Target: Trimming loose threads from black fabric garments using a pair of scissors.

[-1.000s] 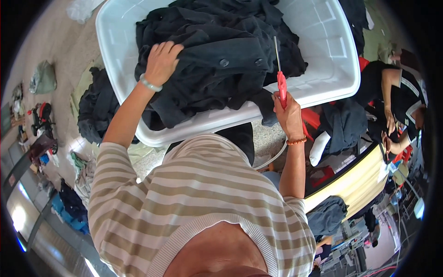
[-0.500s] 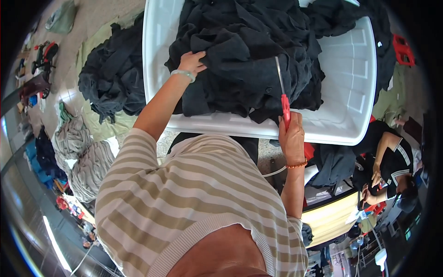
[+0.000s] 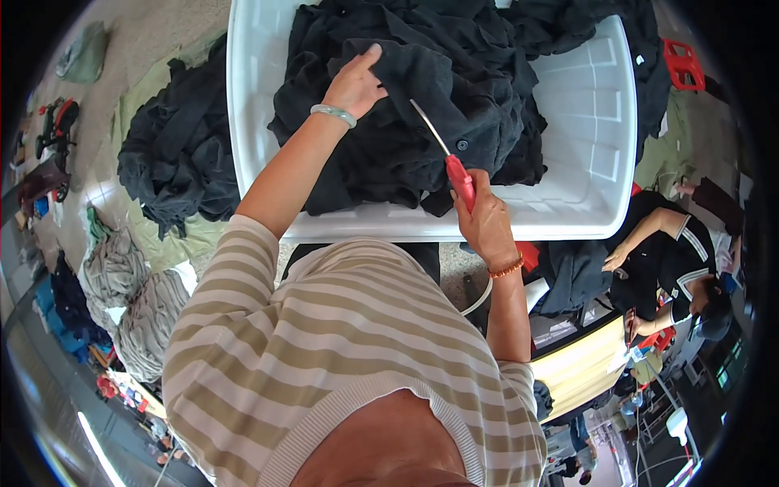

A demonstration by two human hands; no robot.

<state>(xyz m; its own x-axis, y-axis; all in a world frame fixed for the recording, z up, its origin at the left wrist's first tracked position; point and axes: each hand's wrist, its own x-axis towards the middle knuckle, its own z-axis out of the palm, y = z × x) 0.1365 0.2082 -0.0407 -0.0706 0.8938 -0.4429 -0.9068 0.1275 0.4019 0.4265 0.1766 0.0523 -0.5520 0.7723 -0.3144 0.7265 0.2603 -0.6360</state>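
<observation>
The black garment lies heaped in the white tub. The left hand presses flat on it, fingers spread; the right hand grips red-handled scissors, blades narrow near a button. Keeping the cloth taut under the palm should help. The tub's right half is bare; another dark pile lies left of the rim

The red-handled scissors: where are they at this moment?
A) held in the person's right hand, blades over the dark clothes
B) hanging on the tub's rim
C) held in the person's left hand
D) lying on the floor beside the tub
A: the right hand grips the red-handled scissors, whose blades point over the dark clothes in the white tub.
</observation>
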